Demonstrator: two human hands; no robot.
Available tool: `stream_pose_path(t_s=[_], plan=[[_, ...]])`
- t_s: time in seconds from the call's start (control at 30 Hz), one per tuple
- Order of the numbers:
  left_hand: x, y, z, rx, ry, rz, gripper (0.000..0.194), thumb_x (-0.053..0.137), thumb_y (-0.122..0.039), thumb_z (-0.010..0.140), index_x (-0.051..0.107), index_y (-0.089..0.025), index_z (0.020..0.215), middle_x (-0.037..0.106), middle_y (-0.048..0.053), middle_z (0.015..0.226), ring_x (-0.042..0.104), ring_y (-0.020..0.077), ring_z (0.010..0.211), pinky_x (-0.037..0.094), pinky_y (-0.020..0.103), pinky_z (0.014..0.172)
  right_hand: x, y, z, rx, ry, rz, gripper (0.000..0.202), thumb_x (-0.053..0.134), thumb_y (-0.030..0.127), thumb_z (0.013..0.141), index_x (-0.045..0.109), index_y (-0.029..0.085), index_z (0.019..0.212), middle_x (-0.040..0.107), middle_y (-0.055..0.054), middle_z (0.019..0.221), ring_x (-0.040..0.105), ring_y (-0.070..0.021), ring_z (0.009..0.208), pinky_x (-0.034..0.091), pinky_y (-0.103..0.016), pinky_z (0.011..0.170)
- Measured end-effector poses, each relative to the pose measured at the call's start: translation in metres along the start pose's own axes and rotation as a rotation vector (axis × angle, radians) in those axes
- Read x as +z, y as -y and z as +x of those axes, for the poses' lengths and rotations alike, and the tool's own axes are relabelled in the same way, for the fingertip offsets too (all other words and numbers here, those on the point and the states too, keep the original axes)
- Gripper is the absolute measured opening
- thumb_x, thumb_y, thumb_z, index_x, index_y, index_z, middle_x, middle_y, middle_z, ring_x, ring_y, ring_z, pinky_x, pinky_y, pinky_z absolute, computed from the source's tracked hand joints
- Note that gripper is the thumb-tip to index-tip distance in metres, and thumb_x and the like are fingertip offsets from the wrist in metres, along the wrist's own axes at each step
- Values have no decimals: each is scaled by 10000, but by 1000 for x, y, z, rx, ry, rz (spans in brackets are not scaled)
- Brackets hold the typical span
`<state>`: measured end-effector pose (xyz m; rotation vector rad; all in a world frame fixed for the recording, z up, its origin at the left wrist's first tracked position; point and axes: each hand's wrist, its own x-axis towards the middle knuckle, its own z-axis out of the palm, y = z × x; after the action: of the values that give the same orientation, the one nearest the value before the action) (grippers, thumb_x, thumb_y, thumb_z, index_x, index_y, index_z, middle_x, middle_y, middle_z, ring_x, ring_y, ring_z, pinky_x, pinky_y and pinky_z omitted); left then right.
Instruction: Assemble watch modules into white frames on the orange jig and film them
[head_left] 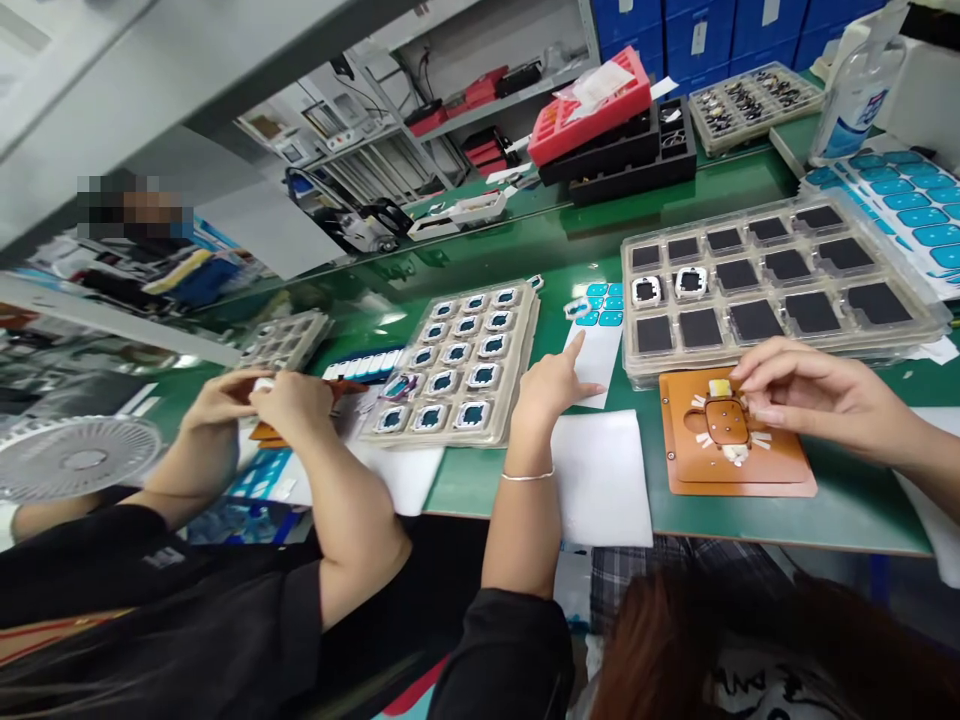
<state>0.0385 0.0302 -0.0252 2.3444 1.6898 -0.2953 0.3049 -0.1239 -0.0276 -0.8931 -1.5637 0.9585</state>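
My left hand [551, 385] reaches over the bench with its index finger stretched and its thumb apart, close to a sheet of blue stickers [600, 302] on white backing. A small white frame piece [577, 307] lies at that sheet's left edge, just beyond the fingertip. My right hand [814, 390] rests its fingertips at the right side of an orange fixture plate [735, 478], thumb and index finger apart. In the plate's middle sits an orange block [726, 422] with white tabs around it. The palm side of the right hand is hidden.
A clear tray [634, 375] with dark pads and two white frames stands behind the fixture. Another tray [517, 400] of white frames is left of my arm. Further left, a co-worker's hands [289, 405] handle an orange piece. A white cloth [604, 480] lies between my hands.
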Motion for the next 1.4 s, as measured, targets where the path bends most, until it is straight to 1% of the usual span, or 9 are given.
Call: stream_pose_path(t_s=[0.1, 0.3, 0.43, 0.6, 0.87, 1.0, 1.17, 1.27, 1.4], plan=[[1, 1, 2, -15, 40, 11, 838, 712, -513, 807, 357, -280, 1530, 745, 60, 1024, 681, 278, 1000, 480, 297, 737, -1, 1, 0, 8, 5, -20, 158, 763, 275, 839, 762, 323, 989, 673, -35, 1020, 664, -157, 949, 588, -253, 784], [8, 7, 7, 32, 11, -64, 704, 743, -515, 769, 552, -247, 1392, 740, 76, 1008, 682, 289, 988, 503, 313, 780, -1, 1, -1, 19, 32, -32, 128, 763, 292, 839, 768, 311, 966, 690, -47, 985, 672, -178, 926, 596, -281, 749], [15, 4, 24, 26, -137, -143, 415, 638, -510, 875, 669, -219, 1170, 710, 91, 1060, 652, 270, 1022, 490, 330, 845, -2, 1, 0, 18, 53, -32, 127, 761, 266, 837, 769, 321, 951, 696, -44, 968, 674, -181, 925, 594, -288, 758], [27, -6, 58, -118, -372, -248, 371, 445, -445, 997, 575, -225, 1266, 543, 150, 1359, 467, 308, 1308, 412, 449, 1010, -3, 4, 2, 19, 74, -31, 25, 748, 275, 843, 769, 284, 852, 710, -44, 882, 679, -172, 834, 584, -289, 717], [29, 2, 83, -272, -346, -415, 339, 660, -480, 871, 628, -293, 1153, 550, 98, 1352, 491, 304, 1302, 392, 456, 1004, -3, 4, 3, 70, 106, -5, 57, 751, 303, 838, 753, 252, 812, 725, -39, 808, 679, -157, 761, 557, -268, 659], [27, 6, 84, -279, -343, -431, 387, 726, -506, 809, 647, -266, 1102, 547, 100, 1357, 496, 315, 1270, 386, 471, 986, -4, 4, 3, 106, 100, -11, 97, 762, 331, 824, 754, 241, 791, 726, -46, 812, 676, -165, 764, 558, -282, 668], [28, 7, 82, -242, -360, -408, 447, 835, -508, 701, 652, -314, 1060, 616, 49, 1264, 516, 300, 1207, 376, 507, 1010, -4, 5, 4, 114, 98, -19, 126, 768, 357, 817, 755, 237, 783, 731, -50, 819, 683, -171, 768, 561, -287, 672], [29, 6, 81, -222, -364, -392, 406, 805, -470, 764, 654, -295, 1097, 620, 56, 1269, 534, 293, 1203, 409, 526, 1013, -5, 5, 4, 108, 111, -24, 133, 762, 365, 824, 753, 238, 785, 730, -50, 818, 683, -168, 764, 559, -286, 668], [28, 4, 80, -221, -362, -379, 368, 611, -402, 950, 595, -181, 1243, 595, 104, 1293, 603, 239, 1133, 525, 469, 960, -5, 4, 4, 120, 140, -29, 149, 757, 370, 825, 750, 227, 783, 729, -54, 822, 681, -170, 771, 562, -297, 685]])
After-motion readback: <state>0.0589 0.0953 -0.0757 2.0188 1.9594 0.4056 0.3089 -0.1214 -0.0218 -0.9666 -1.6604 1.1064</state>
